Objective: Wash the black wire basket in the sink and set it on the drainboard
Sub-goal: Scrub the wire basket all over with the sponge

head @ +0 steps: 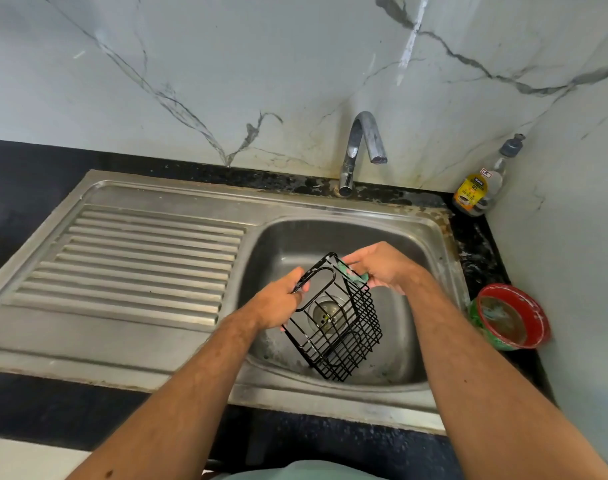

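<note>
Fingers of the left hand [284,299] curled round the black wire basket [333,317], tilted over the sink [430,237]; the right hand [382,268] pinched a green scrubber [359,276] against its rim. Wet wire could slip and drop into the bowl, short of the drainboard [139,265].

I cannot see most of the green sponge [356,276], because my right hand [382,268] covers it. The fingertips of my left hand [278,303] are hidden under the black wire basket [333,320]. The words on the bottle [475,192], far right, are too small to read. I cannot tell what is inside the red tub [512,317].
</note>
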Demonstrator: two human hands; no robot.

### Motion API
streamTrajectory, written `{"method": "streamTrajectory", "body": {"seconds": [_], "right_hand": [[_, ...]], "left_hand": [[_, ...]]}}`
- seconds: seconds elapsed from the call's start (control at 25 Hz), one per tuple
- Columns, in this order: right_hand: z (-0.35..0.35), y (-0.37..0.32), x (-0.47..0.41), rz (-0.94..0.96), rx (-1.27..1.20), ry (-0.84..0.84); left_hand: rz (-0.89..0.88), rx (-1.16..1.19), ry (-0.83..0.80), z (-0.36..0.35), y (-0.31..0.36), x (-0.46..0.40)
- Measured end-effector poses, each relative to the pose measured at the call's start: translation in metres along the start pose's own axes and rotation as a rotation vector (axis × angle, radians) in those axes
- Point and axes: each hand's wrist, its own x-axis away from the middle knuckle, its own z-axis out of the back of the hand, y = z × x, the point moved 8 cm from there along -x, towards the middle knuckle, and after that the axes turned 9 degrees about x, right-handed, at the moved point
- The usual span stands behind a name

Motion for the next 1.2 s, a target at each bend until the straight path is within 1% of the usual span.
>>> {"method": "streamTrajectory", "body": {"seconds": [0.12,0.24,0.32,0.44,0.52,0.72,1.0,1.04,1.08,1.16,1.2], "right_hand": [[0.001,0.007,0.007,-0.055,-0.030,-0.005],[0.011,0.018,0.022,-0.119,-0.010,-0.089],[0.014,0.020,0.025,-0.134,-0.042,-0.096],[0.010,0.011,0.014,-0.074,-0.072,0.041],[0.002,0.010,0.008,-0.039,-0.099,0.077],[0.008,0.026,0.021,-0.037,-0.096,-0.042],[0.003,0.018,0.028,0.012,-0.206,-0.028],[0.004,0.019,0.028,0.020,-0.242,0.000],[0.005,0.022,0.027,0.027,-0.304,0.067],[0.007,0.031,0.028,0.036,-0.461,0.276],[0.001,0.035,0.028,0.043,-0.499,0.359]], "left_hand": [[-0.005,0.006,-0.003,-0.001,0.001,0.003],[-0.015,0.004,0.000,-0.001,0.002,0.004],[-0.015,0.001,-0.006,-0.003,0.003,0.003],[-0.016,-0.014,-0.033,-0.008,0.006,0.002],[-0.014,-0.017,-0.027,-0.010,0.006,0.003],[0.014,0.001,0.029,-0.001,-0.001,0.005],[0.052,0.061,0.091,0.000,-0.003,0.005],[0.069,0.087,0.108,0.002,-0.006,0.005],[0.093,0.122,0.130,0.003,-0.009,0.005],[0.146,0.211,0.200,0.004,-0.017,0.006],[0.172,0.274,0.247,0.004,-0.021,0.007]]}}
